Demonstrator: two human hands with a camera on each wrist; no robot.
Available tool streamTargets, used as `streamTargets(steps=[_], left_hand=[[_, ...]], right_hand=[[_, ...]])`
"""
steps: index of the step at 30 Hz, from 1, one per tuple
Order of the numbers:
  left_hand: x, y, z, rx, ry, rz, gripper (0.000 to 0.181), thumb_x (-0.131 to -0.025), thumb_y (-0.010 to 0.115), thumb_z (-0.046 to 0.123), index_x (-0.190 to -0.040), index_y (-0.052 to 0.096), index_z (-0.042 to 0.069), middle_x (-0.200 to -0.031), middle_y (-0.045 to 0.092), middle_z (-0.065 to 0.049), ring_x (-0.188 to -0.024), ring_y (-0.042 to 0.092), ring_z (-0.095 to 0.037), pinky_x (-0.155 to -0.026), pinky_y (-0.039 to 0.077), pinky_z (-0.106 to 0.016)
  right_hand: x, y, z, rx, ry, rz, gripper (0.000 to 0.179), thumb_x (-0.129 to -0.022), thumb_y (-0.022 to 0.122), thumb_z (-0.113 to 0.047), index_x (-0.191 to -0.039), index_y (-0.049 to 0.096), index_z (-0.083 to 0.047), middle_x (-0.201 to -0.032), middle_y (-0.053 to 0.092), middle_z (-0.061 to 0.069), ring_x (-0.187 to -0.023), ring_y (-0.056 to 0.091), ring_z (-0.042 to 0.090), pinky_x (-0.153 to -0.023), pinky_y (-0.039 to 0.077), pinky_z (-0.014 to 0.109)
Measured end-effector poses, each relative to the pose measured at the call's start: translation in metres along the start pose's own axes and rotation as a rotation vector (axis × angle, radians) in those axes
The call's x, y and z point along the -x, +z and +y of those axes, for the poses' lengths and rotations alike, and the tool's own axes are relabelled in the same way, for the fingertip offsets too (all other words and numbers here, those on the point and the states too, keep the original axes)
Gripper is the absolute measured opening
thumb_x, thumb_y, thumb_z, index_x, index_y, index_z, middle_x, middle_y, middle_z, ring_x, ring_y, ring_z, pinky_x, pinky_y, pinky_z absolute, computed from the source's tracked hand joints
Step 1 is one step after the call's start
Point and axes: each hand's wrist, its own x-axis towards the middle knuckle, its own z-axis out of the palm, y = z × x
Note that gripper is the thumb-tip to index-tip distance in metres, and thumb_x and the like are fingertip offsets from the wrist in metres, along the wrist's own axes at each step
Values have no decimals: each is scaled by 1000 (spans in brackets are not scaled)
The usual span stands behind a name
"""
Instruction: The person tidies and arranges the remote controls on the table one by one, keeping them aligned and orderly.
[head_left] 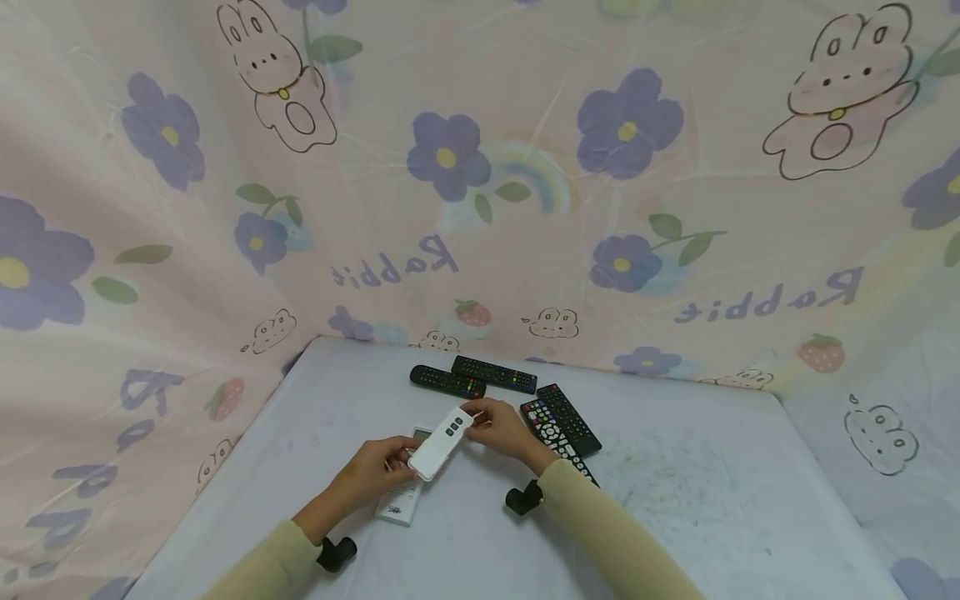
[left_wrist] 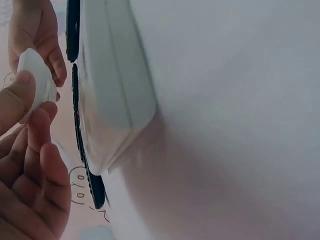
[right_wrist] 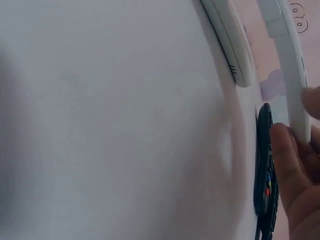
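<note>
Head view alone plainly shows held remote's (head_left: 433,452) buttons (head_left: 454,426).

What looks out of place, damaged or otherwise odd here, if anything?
Grey smudges mark the white tabletop, right of the black remotes. The "Rabbit" lettering on the backdrop reads mirror-reversed, perhaps because it hangs back to front. The handheld white remote shows no visible damage.

The held remote (head_left: 438,447), at lower centre, is over the flat remote (head_left: 401,502) on the table (head_left: 675,450); rear remotes (head_left: 472,387) lie behind, side remotes (head_left: 568,421) right.
</note>
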Motion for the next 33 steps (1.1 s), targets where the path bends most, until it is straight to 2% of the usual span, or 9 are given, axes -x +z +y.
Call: streamTargets(steps=[5, 12, 16, 19, 26, 33], left_hand=[[9, 3, 8, -63, -34, -3, 43, -77, 80, 26, -116, 67, 15, -81, 64, 15, -67, 51, -1, -57, 45, -19], [17, 7, 15, -290, 29, 18, 42, -71, 82, 43, -104, 71, 20, -77, 66, 20, -64, 49, 5, -55, 41, -17], [17, 9, 15, -396, 37, 29, 47, -67, 82, 52, -102, 71, 22, -79, 66, 20, -69, 51, 5, -57, 41, -17], [17, 11, 13, -437, 60, 50, 51, -65, 82, 54, -104, 72, 22, -83, 67, 18, -73, 55, 2, -59, 44, -17], [20, 13, 12, -497, 160, 117, 53, -64, 83, 56, -104, 73, 23, -96, 70, 12, -86, 61, -4, -67, 50, -23], [19, 13, 13, -536, 178, 76, 52, -64, 80, 60, -101, 74, 24, -98, 70, 14, -87, 60, -6, -73, 51, -28]], right_hand=[[0, 3, 1, -26, -8, -64, 39, -81, 73, -7, -119, 64, -4, -114, 67, 13, -94, 65, 18, -78, 54, 21], [-2, 9, 4, -3, -14, -128, 36, -81, 73, -10, -116, 66, -7, -109, 68, 7, -90, 65, 14, -76, 54, 19], [-1, 9, -1, -2, -32, -160, 37, -81, 73, -8, -117, 65, -4, -111, 68, 10, -91, 66, 18, -76, 54, 20], [-1, 10, -3, 10, -31, -181, 38, -81, 73, -7, -118, 65, -3, -110, 68, 10, -90, 66, 17, -77, 54, 20], [-3, 13, 1, 22, -34, -204, 40, -80, 74, -7, -119, 65, -5, -109, 67, 8, -87, 64, 11, -74, 54, 19], [-3, 15, 2, 53, -44, -223, 40, -80, 75, -8, -118, 65, -6, -106, 66, 5, -89, 63, 13, -75, 53, 18]])
